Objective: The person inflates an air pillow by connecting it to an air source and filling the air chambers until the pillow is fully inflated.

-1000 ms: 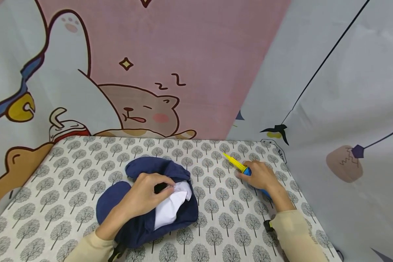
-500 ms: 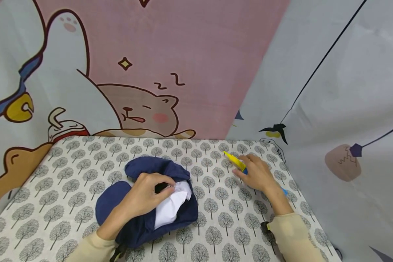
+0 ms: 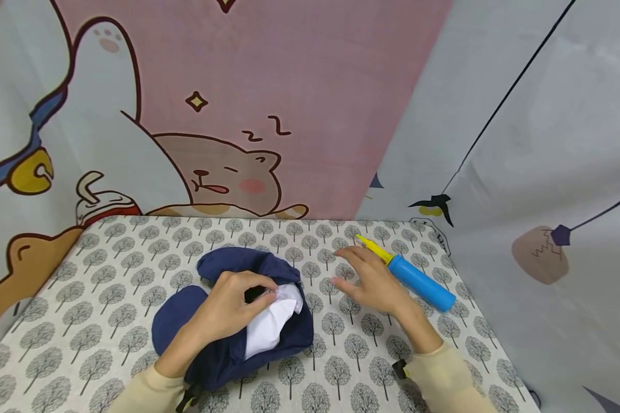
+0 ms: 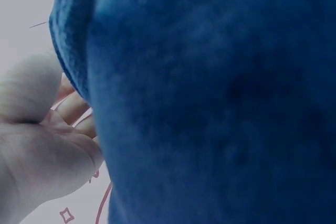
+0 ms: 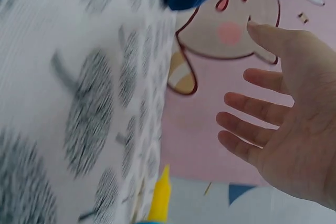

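A navy fabric thing, curved like a neck pillow (image 3: 250,261), lies on the table with white material (image 3: 268,330) showing through an opening. My left hand (image 3: 227,310) pinches the edge of that white material between thumb and forefinger. In the left wrist view, navy fabric (image 4: 210,103) fills most of the picture and hides the fingertips. My right hand (image 3: 374,281) hovers between the pillow and a blue hand pump (image 3: 422,282) with a yellow nozzle, its fingers spread and holding nothing. The right wrist view shows its fingers apart, with the yellow nozzle (image 5: 161,198) low in the picture.
The table is covered with a tree-patterned cloth (image 3: 108,287). Behind it hangs a pink and white cartoon curtain (image 3: 310,115), and a pale curtain (image 3: 506,172) closes off the right side.
My right hand has let go of the hand pump and moved left, toward the pillow. The pump now lies on the table, fully in sight. My left hand keeps its pinch.
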The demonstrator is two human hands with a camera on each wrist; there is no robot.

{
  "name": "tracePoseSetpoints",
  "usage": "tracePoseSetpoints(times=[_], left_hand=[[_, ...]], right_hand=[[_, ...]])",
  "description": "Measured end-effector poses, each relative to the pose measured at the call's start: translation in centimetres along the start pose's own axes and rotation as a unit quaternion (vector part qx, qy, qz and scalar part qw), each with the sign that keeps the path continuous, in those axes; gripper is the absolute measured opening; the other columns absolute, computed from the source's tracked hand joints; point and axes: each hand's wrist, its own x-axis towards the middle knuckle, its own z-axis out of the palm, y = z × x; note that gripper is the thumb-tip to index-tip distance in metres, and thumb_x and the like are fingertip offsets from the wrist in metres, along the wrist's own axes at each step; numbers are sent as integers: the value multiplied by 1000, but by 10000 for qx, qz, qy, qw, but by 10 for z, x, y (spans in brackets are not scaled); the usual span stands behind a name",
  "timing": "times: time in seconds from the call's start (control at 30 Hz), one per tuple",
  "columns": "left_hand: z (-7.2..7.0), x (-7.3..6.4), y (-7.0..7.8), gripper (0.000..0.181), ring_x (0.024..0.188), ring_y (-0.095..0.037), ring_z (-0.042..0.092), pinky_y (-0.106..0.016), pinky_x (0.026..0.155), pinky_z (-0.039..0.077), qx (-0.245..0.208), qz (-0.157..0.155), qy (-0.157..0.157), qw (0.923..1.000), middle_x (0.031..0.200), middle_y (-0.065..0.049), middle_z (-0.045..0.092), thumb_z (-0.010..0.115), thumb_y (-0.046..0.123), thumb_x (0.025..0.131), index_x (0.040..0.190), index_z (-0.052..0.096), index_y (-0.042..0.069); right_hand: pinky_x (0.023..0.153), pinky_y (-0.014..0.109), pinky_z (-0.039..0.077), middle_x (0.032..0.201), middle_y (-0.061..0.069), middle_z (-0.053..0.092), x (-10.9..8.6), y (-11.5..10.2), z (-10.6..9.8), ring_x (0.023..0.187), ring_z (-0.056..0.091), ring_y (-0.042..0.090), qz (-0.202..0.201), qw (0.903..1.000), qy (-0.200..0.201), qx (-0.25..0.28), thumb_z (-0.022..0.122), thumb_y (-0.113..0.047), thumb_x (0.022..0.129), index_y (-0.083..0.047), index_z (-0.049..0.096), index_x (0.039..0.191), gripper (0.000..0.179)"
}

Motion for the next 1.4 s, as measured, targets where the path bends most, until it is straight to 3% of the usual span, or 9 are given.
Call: tracePoseSetpoints(times=[0.2,0.4,0.7,0.87,1.17,1.4], left_hand=[[0,0,0,11,104,-19,83,-36,88,67,7,4,23,10000,109,2,88,87,11,100,110,89,14],[0,1,-1,10,105,-19,83,-36,89,67,12,5,1,10000,108,3,88,87,11,100,110,89,14],[2,1,-1,10,101,-18,83,-33,86,66,-24,79,23,10000,108,0,88,86,10,100,110,89,12],[2,1,-1,10,100,-17,83,-31,83,64,-69,128,47,9999,108,1,88,86,10,101,110,89,14],[3,1,-2,10,103,-17,83,-33,87,66,-116,106,58,9999,107,4,88,87,11,101,109,90,16],[3,1,-2,11,105,-18,83,-34,89,66,-143,75,10,9999,108,3,88,87,11,100,110,90,15]], right_hand=[[128,67,46,168,13,59,3,-32,-2,158,55,41,-235,9990,-91,363,80,-45,106,-18,62,160,64],[127,60,50,161,11,66,9,-54,0,153,61,34,-888,9934,-154,714,80,-37,106,-14,64,158,58],[122,54,56,155,5,71,12,-75,6,147,66,27,-1447,9809,-510,1192,76,-28,110,-13,69,152,46],[116,46,59,143,1,76,13,-80,13,136,70,20,-1735,9737,-630,1333,72,-26,112,-14,73,145,35],[105,39,63,125,-1,81,16,-83,21,118,74,14,-1827,9711,-441,1470,66,-19,115,-14,78,135,24],[93,38,65,113,0,82,16,-84,25,105,73,11,-1797,9698,-208,1635,70,-11,111,-13,81,123,16]])
